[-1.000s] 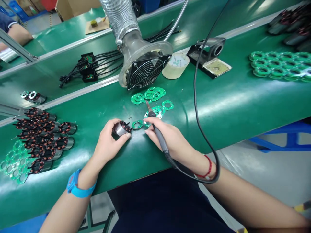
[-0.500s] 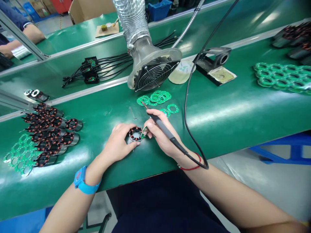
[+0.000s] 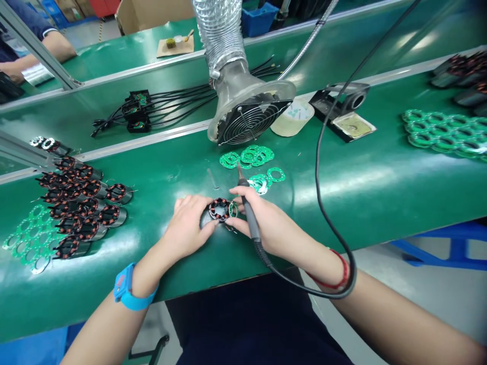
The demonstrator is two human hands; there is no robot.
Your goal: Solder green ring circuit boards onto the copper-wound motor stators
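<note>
My left hand is closed around the side of a motor stator, a metal ring with copper windings, held low over the green bench. In my right hand lies a soldering iron, its tip pointing away from me toward the loose boards. The fingertips of that same hand pinch a green ring-shaped circuit board, tilted on edge at the stator's right side. Whether board and stator touch, I cannot tell. Just beyond my right hand lie loose ring boards, with another pile behind them.
Several stators stand at left beside a sheet of ring boards. A fume extractor hangs ahead. Right of it are a tape roll and an iron stand. The iron's cable loops on the right. Another person's arm shows upper left.
The stator has tilted and shifted slightly right in my left hand. My right hand has turned, so the iron stands steeper and the ring board faces the stator more. The view has shifted a little.
</note>
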